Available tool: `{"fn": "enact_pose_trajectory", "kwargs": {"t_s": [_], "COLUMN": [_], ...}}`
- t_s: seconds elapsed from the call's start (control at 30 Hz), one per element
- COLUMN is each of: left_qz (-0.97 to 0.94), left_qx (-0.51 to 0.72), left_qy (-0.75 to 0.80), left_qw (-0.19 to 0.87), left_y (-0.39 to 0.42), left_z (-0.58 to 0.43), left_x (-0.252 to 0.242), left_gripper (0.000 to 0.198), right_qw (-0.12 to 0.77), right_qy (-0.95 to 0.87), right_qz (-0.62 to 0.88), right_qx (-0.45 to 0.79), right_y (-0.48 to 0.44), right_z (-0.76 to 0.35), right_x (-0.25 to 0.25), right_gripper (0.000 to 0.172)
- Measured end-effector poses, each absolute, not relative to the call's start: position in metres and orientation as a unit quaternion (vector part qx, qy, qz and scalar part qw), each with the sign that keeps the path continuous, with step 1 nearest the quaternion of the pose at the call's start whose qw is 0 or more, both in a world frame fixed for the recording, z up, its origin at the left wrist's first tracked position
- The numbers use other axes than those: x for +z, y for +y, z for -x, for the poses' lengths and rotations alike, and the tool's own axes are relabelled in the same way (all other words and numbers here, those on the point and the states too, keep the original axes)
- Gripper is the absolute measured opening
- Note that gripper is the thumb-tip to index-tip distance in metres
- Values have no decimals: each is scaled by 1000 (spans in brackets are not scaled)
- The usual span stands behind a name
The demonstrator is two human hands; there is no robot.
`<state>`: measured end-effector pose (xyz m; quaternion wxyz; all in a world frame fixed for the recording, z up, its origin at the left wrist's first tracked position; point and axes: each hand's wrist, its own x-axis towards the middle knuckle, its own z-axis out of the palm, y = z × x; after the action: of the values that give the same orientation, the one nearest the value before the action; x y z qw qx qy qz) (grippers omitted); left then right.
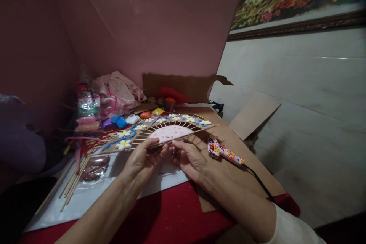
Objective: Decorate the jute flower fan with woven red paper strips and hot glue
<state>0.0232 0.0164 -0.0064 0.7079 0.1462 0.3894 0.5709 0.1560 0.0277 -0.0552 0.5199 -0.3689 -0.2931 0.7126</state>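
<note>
A craft fan [171, 134] with thin wooden sticks is tilted up over the table. White clay flowers [123, 145] with yellow centres and blue wavy lines decorate its brown outer band, and a pink half-round panel with red spots fills its centre. My left hand [147, 156] grips the fan's lower edge, thumb on top and fingers curled beneath. Close beside it, my right hand [188, 158] is closed at the middle of that edge, thumb and fingers pinched around a small reddish thing too hidden to name. The undersides of both hands' fingers are partly covered.
A flower-patterned glue gun [225, 153] with a black cord lies on cardboard [243, 177] at right. Wooden sticks [74, 179] and a bag of brown clay [94, 167] lie at left. Coloured clay packets [119, 121] and a crumpled pink cloth [117, 89] sit behind.
</note>
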Motion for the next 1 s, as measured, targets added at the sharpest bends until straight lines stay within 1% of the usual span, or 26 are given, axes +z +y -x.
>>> {"fn": "enact_pose_trajectory", "kwargs": {"t_s": [0.07, 0.13, 0.27, 0.4, 0.57, 0.7, 0.83, 0.9, 1.0], "left_qz": [-146, -145, -142, -139, -136, -137, -138, -139, -138], "left_qx": [570, 569, 573, 571, 570, 570, 568, 567, 570], "left_qy": [389, 390, 392, 394, 395, 390, 391, 390, 389], "left_qw": [709, 709, 706, 707, 708, 710, 712, 712, 711], "left_y": [17, 17, 17, 16, 16, 16, 17, 17, 17], "left_z": [-23, -24, -25, -26, -27, -28, -27, -27, -27], "left_x": [-7, -7, -9, -10, -10, -11, -13, -14, -14], "left_gripper": [15, 15, 15, 15, 15, 17, 17, 16, 16], "right_qw": [511, 506, 514, 545, 557, 561, 570, 573, 573], "right_qy": [-294, -294, -305, -350, -357, -358, -343, -334, -321], "right_qz": [381, 391, 398, 398, 396, 382, 381, 383, 387], "right_qx": [712, 710, 696, 650, 637, 642, 642, 643, 647], "right_y": [27, 27, 22, 10, -26, -42, -19, -3, 13], "right_z": [-156, -156, -155, -155, -170, -184, -171, -162, -153], "right_x": [-54, -51, -41, -23, 4, 14, -2, -15, -32], "right_gripper": [19, 20, 11, 7, 1, 14, 29, 26, 26]}}
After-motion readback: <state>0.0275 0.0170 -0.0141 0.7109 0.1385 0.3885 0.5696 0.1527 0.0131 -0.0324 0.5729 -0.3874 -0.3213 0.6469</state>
